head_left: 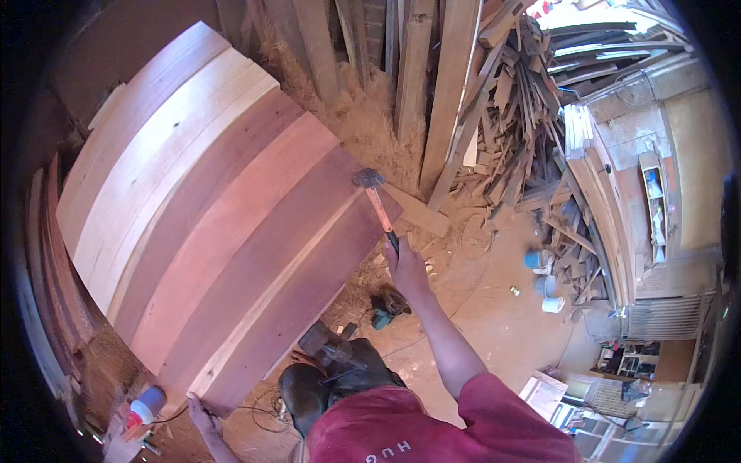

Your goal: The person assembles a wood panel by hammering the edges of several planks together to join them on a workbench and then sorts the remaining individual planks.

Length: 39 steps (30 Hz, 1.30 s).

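My right hand point(407, 266) is closed round the black grip of a hammer point(378, 204), its shaft orange above. The hammer's dark head lies at the far right end of a large wooden panel point(239, 220), made of light and reddish-brown boards laid side by side. At the panel's near left end, my left hand point(204, 423) grips the edge beside a narrow pale strip point(270, 301); its lower fingers are partly hidden. A white bottle with a red cap point(145, 407) is left of that hand.
Tall planks point(450, 92) lean at the back amid sawdust. A big heap of offcuts point(509, 116) lies to the right, near blue and white buckets point(544, 285). A dark machine point(332, 355) stands close to my body, with a cable point(266, 417) on the floor.
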{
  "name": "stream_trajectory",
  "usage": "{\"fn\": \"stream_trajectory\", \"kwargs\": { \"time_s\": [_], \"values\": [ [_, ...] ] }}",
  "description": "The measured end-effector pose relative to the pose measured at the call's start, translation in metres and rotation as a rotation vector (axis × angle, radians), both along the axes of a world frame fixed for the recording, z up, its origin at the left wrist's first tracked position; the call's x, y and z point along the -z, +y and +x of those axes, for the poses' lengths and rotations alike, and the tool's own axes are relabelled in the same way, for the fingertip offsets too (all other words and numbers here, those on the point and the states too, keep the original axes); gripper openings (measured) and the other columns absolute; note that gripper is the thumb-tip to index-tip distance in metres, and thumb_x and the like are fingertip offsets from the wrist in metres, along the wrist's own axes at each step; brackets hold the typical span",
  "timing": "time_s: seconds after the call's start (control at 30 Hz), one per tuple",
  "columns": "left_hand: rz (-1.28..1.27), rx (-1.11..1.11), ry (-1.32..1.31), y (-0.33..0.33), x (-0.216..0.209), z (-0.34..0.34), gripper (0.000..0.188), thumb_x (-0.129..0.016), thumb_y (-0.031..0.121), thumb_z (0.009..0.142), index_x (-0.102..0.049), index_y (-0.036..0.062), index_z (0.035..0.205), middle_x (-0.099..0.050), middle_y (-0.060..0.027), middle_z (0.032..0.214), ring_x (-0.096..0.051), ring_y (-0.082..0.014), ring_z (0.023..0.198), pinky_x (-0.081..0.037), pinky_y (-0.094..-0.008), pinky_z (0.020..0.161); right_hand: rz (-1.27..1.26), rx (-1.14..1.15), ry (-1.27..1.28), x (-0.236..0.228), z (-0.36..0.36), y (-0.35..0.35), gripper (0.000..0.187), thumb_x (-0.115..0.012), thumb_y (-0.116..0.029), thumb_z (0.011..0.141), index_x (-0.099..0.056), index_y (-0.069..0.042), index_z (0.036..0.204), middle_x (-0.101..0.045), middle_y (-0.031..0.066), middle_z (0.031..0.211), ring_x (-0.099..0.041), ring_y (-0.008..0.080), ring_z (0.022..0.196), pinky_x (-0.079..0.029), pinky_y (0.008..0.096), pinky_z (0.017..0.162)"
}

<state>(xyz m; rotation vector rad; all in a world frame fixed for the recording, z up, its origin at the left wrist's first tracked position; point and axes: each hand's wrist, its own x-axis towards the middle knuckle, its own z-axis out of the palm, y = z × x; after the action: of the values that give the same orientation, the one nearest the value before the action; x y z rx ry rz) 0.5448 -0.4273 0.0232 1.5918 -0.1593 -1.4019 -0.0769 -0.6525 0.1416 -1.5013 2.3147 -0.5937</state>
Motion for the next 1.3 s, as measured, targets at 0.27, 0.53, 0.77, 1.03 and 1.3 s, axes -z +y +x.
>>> {"fn": "stream_trajectory", "kwargs": {
  "time_s": [0.27,0.53,0.77,1.03,1.3],
  "values": [
    [-0.044,0.033,-0.078,-0.002,-0.005,-0.007,0.05,-0.055,0.037,0.1,-0.049,0.0024,0.135,-0.057,-0.011,0.13,-0.055,-0.0214,0.117,-0.044,-0.0372,0.101,-0.029,0.012,-0.053,-0.015,-0.001,-0.008,0.038,-0.056,-0.039,0.098,-0.053,-0.002,0.095,-0.059,0.0248,0.066,-0.061,0.0481,0.065,-0.045,0.0507,0.055],
    [0.019,-0.006,-0.072,-0.005,-0.001,-0.006,0.051,-0.055,0.038,0.1,-0.049,0.0012,0.135,-0.056,-0.0115,0.132,-0.054,-0.0222,0.119,-0.043,-0.0375,0.101,-0.074,0.094,0.151,0.023,-0.023,-0.132,0.057,-0.064,-0.059,0.087,-0.06,-0.002,0.093,-0.062,0.0206,0.083,-0.063,0.0382,0.09,-0.048,0.0475,0.076],
    [-0.036,0.024,-0.081,-0.006,-0.007,-0.008,0.05,-0.056,0.038,0.1,-0.051,0.0011,0.133,-0.057,-0.0108,0.13,-0.055,-0.022,0.116,-0.045,-0.0373,0.1,-0.078,0.152,-0.057,0.045,-0.027,-0.169,0.059,-0.078,-0.057,0.074,-0.053,-0.003,0.068,-0.059,0.0148,0.075,-0.059,0.0317,0.071,-0.046,0.0438,0.066],
    [-0.029,0.002,-0.094,-0.008,-0.012,-0.013,0.049,-0.055,0.038,0.1,-0.052,0.0014,0.133,-0.06,-0.01,0.125,-0.057,-0.0206,0.114,-0.046,-0.0364,0.099,-0.007,0.165,-0.273,0.047,-0.05,-0.155,0.06,-0.088,-0.05,0.063,-0.052,-0.003,0.075,-0.061,0.0169,0.083,-0.061,0.0321,0.077,-0.047,0.0436,0.069],
    [-0.024,-0.035,-0.062,-0.007,-0.01,-0.018,0.047,-0.055,0.037,0.1,-0.053,0.0026,0.132,-0.06,-0.0098,0.125,-0.058,-0.0211,0.114,-0.047,-0.0369,0.098,-0.056,0.246,-0.441,0.054,-0.048,-0.159,0.052,-0.092,-0.034,0.064,-0.049,-0.007,0.073,-0.052,-0.0006,0.068,-0.047,0.0115,0.057,-0.04,0.0308,0.049]
  ]
}}
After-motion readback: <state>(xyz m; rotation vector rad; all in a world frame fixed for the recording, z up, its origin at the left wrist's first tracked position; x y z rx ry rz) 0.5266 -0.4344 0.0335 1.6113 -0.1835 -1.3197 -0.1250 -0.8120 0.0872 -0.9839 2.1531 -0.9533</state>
